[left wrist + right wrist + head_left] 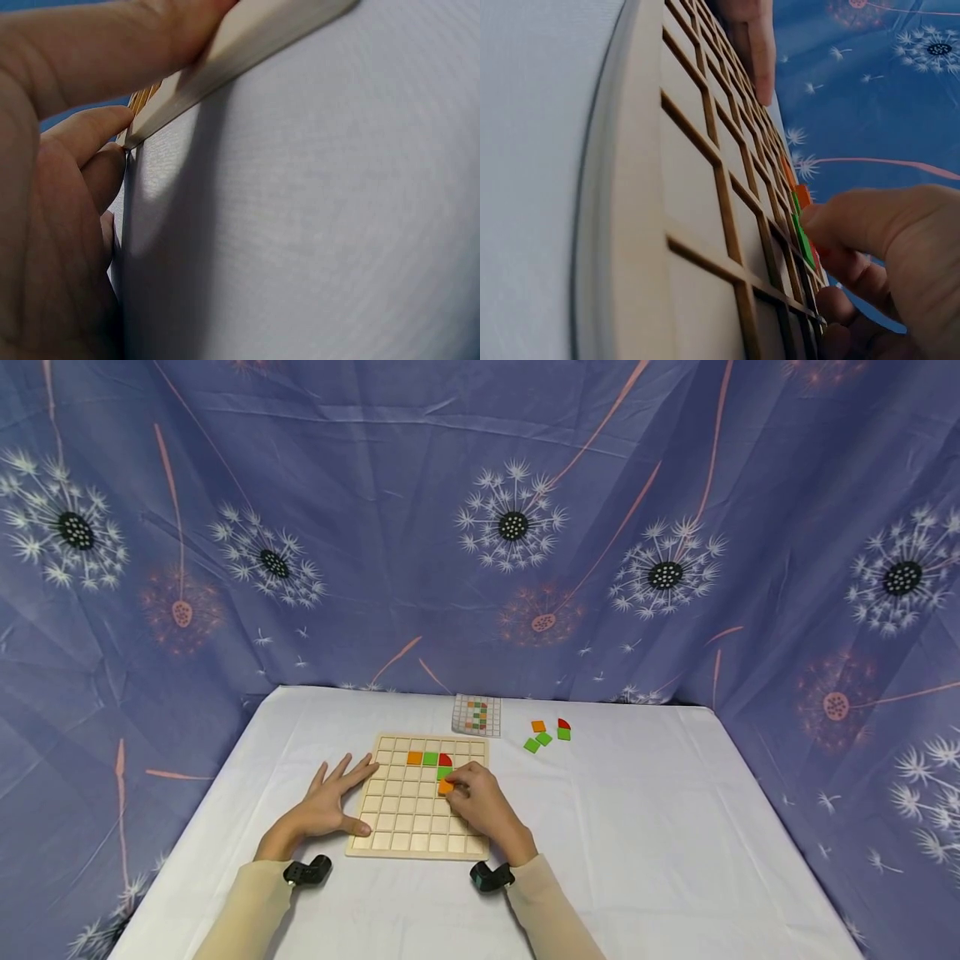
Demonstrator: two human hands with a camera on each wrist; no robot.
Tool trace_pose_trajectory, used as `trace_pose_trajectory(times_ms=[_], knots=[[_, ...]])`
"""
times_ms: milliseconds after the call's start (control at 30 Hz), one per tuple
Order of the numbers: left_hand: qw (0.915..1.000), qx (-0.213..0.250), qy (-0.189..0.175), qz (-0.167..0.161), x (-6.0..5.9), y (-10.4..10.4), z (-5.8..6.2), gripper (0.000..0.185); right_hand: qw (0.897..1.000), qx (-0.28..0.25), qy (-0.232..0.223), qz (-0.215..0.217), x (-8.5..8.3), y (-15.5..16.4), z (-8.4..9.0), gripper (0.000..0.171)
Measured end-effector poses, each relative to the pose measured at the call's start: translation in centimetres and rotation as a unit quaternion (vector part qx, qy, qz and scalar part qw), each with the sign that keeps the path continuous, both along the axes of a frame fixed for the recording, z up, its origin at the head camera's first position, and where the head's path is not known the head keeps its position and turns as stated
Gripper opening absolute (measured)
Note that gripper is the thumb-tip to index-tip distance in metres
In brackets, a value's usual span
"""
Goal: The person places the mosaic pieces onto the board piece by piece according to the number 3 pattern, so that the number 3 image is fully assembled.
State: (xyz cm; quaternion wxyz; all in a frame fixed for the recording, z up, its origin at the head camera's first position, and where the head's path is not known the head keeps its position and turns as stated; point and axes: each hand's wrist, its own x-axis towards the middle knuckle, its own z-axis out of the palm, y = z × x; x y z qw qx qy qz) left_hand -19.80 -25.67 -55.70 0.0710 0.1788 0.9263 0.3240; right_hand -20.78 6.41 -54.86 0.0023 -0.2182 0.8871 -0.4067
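A wooden grid board [400, 841] lies on the white table, with square recesses. In its upper rows sit an orange square tile [414, 758], a green square tile [431, 759], a red quarter-round tile [446, 760] and, below the red one, another green tile [444, 772]. My right hand [483, 802] pinches an orange square tile [446, 787] between thumb and fingers, just below that green tile; whether it sits in a recess I cannot tell. With fingers spread, my left hand [322, 810] rests at the board's left edge, its thumb and fingertips touching the frame.
Behind the board lies a pattern card [476, 716] with a coloured grid. To its right are loose tiles: an orange square [538, 726], a red quarter-round [564, 724] and several green squares [532, 745]. A blue dandelion-print curtain [405, 568] hangs around the table [675, 827].
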Motion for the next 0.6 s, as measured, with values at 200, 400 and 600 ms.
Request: trace_pose_trajectory(times_ms=[200,400,600], knots=[[1.0,0.0,0.002,-0.001,-0.02,0.08,-0.01,0.117,1.0,0.017,0.004,-0.005,-0.06,-0.49,-0.24,0.026],[1.0,-0.001,0.002,0.0,-0.03,0.1,-0.02,0.117,1.0,0.028,0.01,-0.005,-0.04,-0.72,-0.26,0.025],[1.0,-0.001,0.003,0.0,-0.02,0.13,0.0,0.117,0.999,0.031,0.007,-0.008,-0.01,-0.79,-0.19,0.023]])
